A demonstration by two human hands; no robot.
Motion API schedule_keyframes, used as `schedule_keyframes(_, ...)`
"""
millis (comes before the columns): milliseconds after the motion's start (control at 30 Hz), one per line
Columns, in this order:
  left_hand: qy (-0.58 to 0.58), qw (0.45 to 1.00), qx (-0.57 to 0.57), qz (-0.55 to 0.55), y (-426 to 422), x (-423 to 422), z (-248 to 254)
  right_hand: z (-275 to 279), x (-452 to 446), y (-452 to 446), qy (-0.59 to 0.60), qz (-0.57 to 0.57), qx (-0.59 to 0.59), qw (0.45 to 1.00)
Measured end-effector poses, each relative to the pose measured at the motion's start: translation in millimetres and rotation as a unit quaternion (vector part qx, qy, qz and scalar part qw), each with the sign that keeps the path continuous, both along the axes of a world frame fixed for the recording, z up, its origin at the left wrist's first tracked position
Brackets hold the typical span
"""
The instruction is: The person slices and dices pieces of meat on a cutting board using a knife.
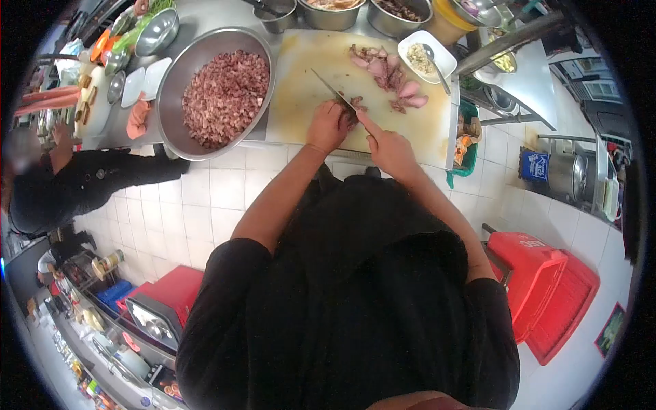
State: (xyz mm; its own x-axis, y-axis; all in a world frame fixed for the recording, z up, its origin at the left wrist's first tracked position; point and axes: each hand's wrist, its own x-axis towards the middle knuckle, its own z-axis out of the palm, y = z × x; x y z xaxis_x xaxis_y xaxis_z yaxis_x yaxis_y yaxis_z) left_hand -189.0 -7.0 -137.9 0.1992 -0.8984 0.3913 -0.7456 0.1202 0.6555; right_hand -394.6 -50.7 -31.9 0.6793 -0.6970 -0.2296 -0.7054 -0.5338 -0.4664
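Note:
My right hand (391,149) is closed around the handle of a kitchen knife (333,89), its blade pointing up and to the left over the cutting board (301,61). Close beside the blade, my left hand (328,127) presses down with curled fingers on a dark piece of meat (350,117), which the hand and knife partly hide. Small cut bits lie by the blade. Farther up the board is a loose group of cooked meat slices (384,66). A large steel bowl (164,113) of diced meat (225,99) stands left of the board.
A white dish (447,60) with chopped food and a spoon sits at the board's upper right. Steel pots (333,18) line the back. A green bin (467,162) stands below the board's right edge. At far left a co-worker's hand (61,140) is over the counter.

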Motion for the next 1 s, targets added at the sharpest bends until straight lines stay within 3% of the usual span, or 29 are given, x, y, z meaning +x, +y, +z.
schedule_keyframes(167, 0.006, 0.999, -0.051, 0.007, 3, 3, 4, 29, -15, -3, -0.064, -0.012, -0.030, 0.997)
schedule_keyframes(467, 0.015, 0.999, -0.045, 0.005, 7, 5, 7, 43, -30, 20, 0.068, 0.022, -0.003, 0.997)
schedule_keyframes(667, 0.013, 0.999, -0.041, 0.025, 4, 4, 6, 51, -21, 12, 0.033, 0.024, 0.001, 0.999)
schedule_keyframes(1000, 0.020, 0.999, -0.018, 0.022, -3, 8, -1, -21, -2, 3, -0.021, -0.010, 0.005, 1.000)
